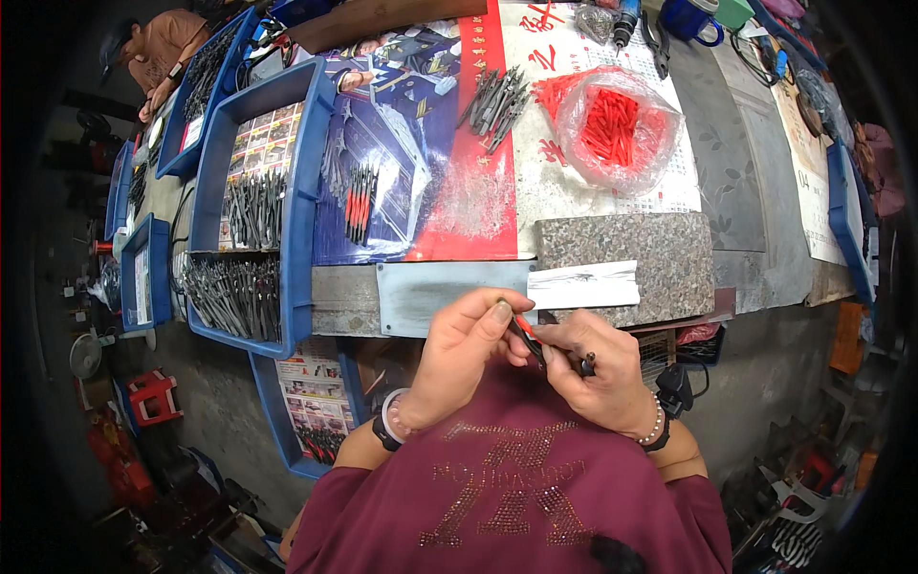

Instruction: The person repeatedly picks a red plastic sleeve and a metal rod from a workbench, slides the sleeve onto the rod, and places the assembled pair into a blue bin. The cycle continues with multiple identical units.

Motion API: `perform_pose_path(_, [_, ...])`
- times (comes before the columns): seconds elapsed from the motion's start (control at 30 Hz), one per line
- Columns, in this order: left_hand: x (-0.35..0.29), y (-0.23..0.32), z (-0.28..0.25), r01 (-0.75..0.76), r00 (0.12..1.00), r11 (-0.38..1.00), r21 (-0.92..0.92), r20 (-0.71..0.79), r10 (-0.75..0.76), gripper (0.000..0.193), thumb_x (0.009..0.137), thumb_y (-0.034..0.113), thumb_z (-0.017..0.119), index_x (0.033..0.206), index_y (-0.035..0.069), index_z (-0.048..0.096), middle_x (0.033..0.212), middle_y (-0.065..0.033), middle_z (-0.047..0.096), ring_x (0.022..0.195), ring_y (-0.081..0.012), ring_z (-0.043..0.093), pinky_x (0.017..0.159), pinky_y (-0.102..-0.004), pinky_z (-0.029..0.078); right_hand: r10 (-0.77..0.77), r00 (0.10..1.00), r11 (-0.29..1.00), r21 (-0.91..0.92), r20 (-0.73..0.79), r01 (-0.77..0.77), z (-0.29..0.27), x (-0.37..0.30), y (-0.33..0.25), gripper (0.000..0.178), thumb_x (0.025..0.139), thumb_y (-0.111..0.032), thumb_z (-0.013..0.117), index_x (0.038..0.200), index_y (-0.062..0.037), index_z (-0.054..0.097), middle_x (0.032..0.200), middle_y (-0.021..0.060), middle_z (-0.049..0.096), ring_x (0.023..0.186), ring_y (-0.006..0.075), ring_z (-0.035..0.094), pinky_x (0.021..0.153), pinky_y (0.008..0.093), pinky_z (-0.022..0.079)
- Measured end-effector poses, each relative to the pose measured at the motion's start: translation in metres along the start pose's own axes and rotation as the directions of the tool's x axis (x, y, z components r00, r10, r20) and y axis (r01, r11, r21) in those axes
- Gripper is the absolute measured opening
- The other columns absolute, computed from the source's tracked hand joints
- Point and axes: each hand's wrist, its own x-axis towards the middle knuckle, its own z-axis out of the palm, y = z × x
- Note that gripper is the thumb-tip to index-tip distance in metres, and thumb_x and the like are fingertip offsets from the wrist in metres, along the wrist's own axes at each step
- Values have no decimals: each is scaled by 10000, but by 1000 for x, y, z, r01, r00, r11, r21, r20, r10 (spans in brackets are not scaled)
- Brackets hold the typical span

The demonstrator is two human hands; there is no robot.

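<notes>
Both hands meet in front of my chest, just off the table's near edge. My left hand (461, 346) is closed, pinching a slim black-and-red tool (524, 332) that looks like tweezers. My right hand (604, 375) is closed at the lower end of the same tool. A dark rod-like piece (587, 364) also sticks out of the right fist; its kind is hidden by the fingers. Beyond the hands, a folded white paper pad (585, 285) with dark smudges lies partly on a speckled stone slab (660, 251).
An open clear bag of red sleeves (612, 124) stands beyond the slab. Loose dark slim tools (495, 103) lie left of it, near several red-gripped ones (360, 203). A blue tray (304, 191) holds many more. Another person (158, 57) is at far left.
</notes>
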Motion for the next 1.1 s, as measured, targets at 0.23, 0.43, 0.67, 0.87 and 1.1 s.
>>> perform_pose_path(0.23, [3, -5, -4, -10, 1000, 1000, -27, 3, 10, 267, 1033, 184, 472, 1160, -31, 566, 878, -49, 626, 745, -80, 602, 696, -230, 515, 33, 996, 999, -20, 85, -31, 2, -1, 4, 343, 735, 25, 678, 1071, -22, 630, 780, 85, 572, 620, 242, 610, 555, 328, 491])
perform_pose_path(0.43, [9, -10, 1, 53, 999, 994, -97, 9, -53, 209, 1010, 129, 506, 1123, -27, 587, 956, -75, 643, 797, -117, 628, 718, -246, 528, 6, 993, 982, -186, 117, 16, -10, 1, 4, 325, 743, -4, 701, 1064, -38, 665, 741, 80, 567, 604, 240, 585, 546, 353, 478])
perform_pose_path(0.67, [21, 0, 0, -188, 949, 826, 531, 315, 14, 110, 918, 4, 604, 1022, -29, 624, 935, -71, 645, 841, -119, 642, 733, -258, 519, -164, 959, 881, -402, 230, 247, -37, 3, 0, 251, 725, 3, 710, 973, -35, 689, 706, 65, 555, 611, 244, 577, 529, 355, 466])
perform_pose_path(0.87, [30, -11, 8, -283, 957, 800, 529, 206, 202, 76, 900, -26, 601, 967, -31, 637, 894, -77, 634, 798, -133, 647, 720, -253, 513, 52, 997, 942, -334, 48, -33, -56, -4, 7, 231, 824, -127, 722, 1010, -8, 653, 859, 134, 648, 692, 265, 628, 590, 333, 494])
perform_pose_path(1.1, [54, -26, 10, -490, 824, 421, 763, 248, 509, 76, 833, -1, 656, 904, 24, 644, 870, -96, 652, 839, -248, 624, 781, -338, 452, 27, 945, 989, -131, -327, -74, -70, -9, 14, 555, 1029, -415, 366, 1081, 71, 630, 1028, 170, 675, 686, 178, 583, 640, 289, 477])
